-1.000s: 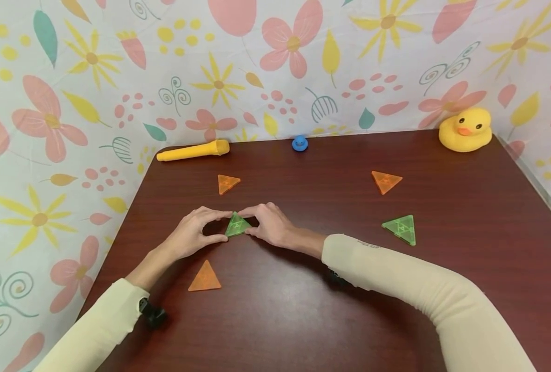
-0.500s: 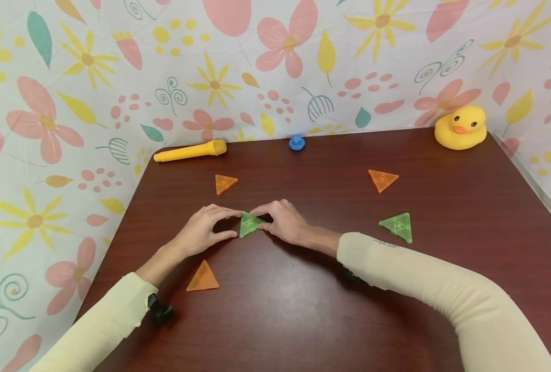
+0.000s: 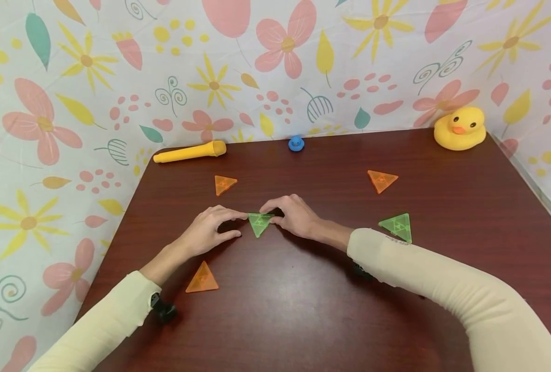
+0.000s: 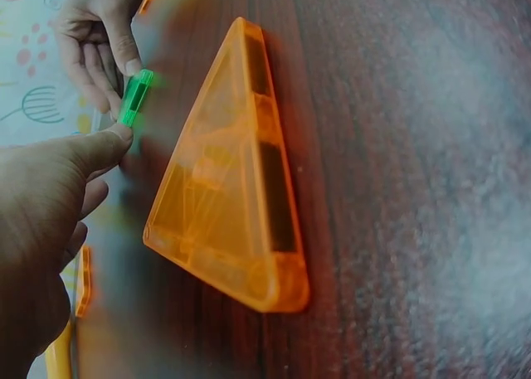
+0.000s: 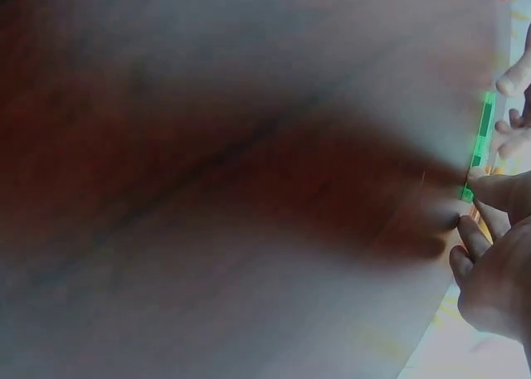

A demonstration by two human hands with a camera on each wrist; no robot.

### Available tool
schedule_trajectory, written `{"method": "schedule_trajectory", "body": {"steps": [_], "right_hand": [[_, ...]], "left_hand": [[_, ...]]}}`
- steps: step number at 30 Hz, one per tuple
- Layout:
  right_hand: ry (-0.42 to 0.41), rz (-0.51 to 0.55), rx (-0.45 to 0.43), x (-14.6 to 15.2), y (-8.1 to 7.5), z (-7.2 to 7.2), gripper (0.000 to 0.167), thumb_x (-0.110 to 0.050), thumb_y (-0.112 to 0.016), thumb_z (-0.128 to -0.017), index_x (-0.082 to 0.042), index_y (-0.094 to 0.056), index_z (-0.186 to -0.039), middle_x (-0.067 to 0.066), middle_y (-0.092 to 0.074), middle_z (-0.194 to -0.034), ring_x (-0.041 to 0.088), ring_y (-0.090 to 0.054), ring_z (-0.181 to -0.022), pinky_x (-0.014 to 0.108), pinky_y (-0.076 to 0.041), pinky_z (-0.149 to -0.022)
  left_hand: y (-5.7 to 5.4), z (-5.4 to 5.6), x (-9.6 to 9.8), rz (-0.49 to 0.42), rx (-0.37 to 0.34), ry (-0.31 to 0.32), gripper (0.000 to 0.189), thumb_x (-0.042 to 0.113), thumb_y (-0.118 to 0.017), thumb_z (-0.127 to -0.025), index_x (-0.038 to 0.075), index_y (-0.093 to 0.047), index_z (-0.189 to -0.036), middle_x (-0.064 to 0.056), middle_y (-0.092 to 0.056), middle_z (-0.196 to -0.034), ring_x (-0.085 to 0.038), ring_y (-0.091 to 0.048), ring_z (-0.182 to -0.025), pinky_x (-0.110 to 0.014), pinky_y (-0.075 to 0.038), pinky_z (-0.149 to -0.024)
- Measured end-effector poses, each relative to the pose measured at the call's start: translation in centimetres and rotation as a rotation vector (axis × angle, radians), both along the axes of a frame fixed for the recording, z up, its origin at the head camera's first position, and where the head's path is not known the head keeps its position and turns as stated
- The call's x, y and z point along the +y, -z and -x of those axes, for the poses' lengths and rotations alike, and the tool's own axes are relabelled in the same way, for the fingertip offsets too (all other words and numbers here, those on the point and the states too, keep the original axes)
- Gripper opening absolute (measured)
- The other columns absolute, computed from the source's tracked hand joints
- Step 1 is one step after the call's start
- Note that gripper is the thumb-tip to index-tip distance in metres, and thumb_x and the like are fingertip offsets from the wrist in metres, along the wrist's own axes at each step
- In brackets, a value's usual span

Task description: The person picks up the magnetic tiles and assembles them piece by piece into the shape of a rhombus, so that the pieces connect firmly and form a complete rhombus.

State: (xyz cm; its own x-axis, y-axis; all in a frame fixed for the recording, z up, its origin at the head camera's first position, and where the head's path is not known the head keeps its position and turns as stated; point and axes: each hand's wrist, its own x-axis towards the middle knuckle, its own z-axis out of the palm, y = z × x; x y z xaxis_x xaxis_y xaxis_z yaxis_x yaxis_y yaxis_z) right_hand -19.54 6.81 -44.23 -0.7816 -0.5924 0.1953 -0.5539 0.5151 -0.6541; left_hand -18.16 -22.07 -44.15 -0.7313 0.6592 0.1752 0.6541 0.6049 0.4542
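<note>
A translucent green triangular magnetic tile point(image 3: 259, 224) lies mid-table between both hands, one point toward me. My right hand point(image 3: 294, 217) pinches its right corner between thumb and index finger. My left hand point(image 3: 210, 227) touches the left corner with its index fingertip, while its thumb stays apart from the tile. In the left wrist view the green tile point(image 4: 137, 97) is seen edge-on, beyond a larger-looking orange triangular tile point(image 4: 220, 172). The right wrist view shows the green tile point(image 5: 479, 143) at its right edge, with the right hand point(image 5: 498, 246) against it.
Orange triangular tiles lie at the back left point(image 3: 224, 184), back right point(image 3: 382, 181) and front left point(image 3: 203, 278). Another green tile point(image 3: 398, 226) lies right, beyond the right sleeve. A yellow toy microphone point(image 3: 189, 152), small blue duck point(image 3: 296, 143) and yellow duck point(image 3: 460, 129) line the back edge.
The green tile has moved right and turned, its point going from away from me to toward me. Both hands have shifted right with it; the left thumb has come off the tile.
</note>
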Motion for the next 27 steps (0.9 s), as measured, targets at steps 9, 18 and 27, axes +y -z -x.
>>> {"method": "schedule_trajectory", "body": {"steps": [9, 18, 27], "right_hand": [[-0.061, 0.007, 0.013, 0.7, 0.0, 1.0, 0.032, 0.007, -0.079, -0.092, -0.009, -0.080, -0.119, 0.003, -0.079, -0.116, 0.023, -0.073, -0.114, 0.038, -0.059, -0.093], [-0.050, 0.014, -0.017, 0.9, -0.1, 1.2, 0.034, 0.007, -0.077, -0.094, -0.008, -0.078, -0.124, 0.003, -0.078, -0.121, 0.023, -0.071, -0.120, 0.041, -0.057, -0.098], [-0.015, 0.049, -0.059, 0.5, 0.0, -0.1, 0.042, 0.003, -0.076, -0.095, -0.001, -0.069, -0.136, 0.011, -0.073, -0.131, 0.027, -0.068, -0.122, 0.043, -0.054, -0.101]], "left_hand": [[0.0, 0.0, 0.0, -0.006, -0.023, 0.016, 0.044, 0.018, -0.085, -0.094, 0.017, -0.073, -0.137, 0.005, -0.073, -0.129, -0.020, -0.064, -0.117, -0.047, -0.053, -0.097], [-0.3, 0.0, -0.5, -0.023, -0.020, 0.017, 0.043, 0.019, -0.084, -0.095, 0.018, -0.074, -0.136, 0.008, -0.073, -0.129, -0.018, -0.064, -0.118, -0.047, -0.054, -0.099], [-1.0, 0.5, -1.6, -0.026, -0.014, -0.016, 0.042, 0.018, -0.082, -0.096, 0.018, -0.073, -0.137, 0.009, -0.073, -0.129, -0.016, -0.064, -0.115, -0.045, -0.053, -0.097]]}}
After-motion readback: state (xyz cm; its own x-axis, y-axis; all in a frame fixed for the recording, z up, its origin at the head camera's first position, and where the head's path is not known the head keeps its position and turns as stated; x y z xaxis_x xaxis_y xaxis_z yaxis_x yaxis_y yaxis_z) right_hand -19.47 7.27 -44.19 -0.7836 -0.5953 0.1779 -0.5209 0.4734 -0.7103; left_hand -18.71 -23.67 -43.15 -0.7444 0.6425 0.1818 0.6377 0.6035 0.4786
